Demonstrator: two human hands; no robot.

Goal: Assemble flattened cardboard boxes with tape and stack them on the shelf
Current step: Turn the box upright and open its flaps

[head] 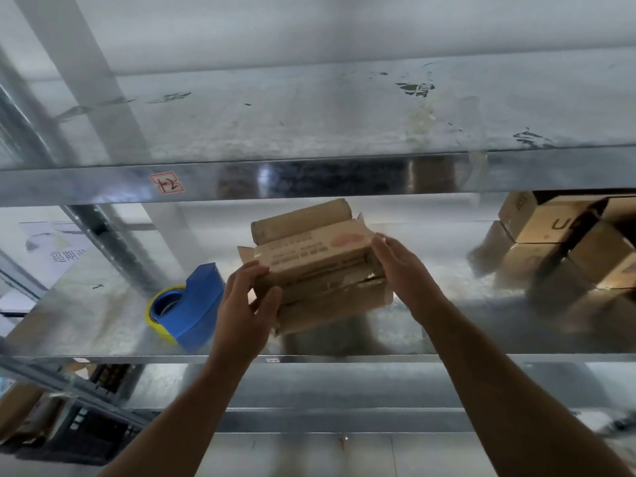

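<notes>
A small brown cardboard box (316,266) with printed text and loose flaps hangs just above the metal shelf (103,321), tilted, between both hands. My left hand (244,304) grips its near left corner, thumb on top and fingers curled round the edge. My right hand (402,266) holds the right end with fingers laid along the side. One flap (299,218) stands folded up at the back. A blue tape dispenser (189,304) with a yellow-rimmed roll lies on the shelf just left of my left hand.
Several assembled cardboard boxes (564,246) are stacked at the shelf's right end. An upper shelf beam (309,177) with a red-marked label runs overhead. A diagonal metal brace (113,242) crosses at the left. More items sit on the lower level at bottom left.
</notes>
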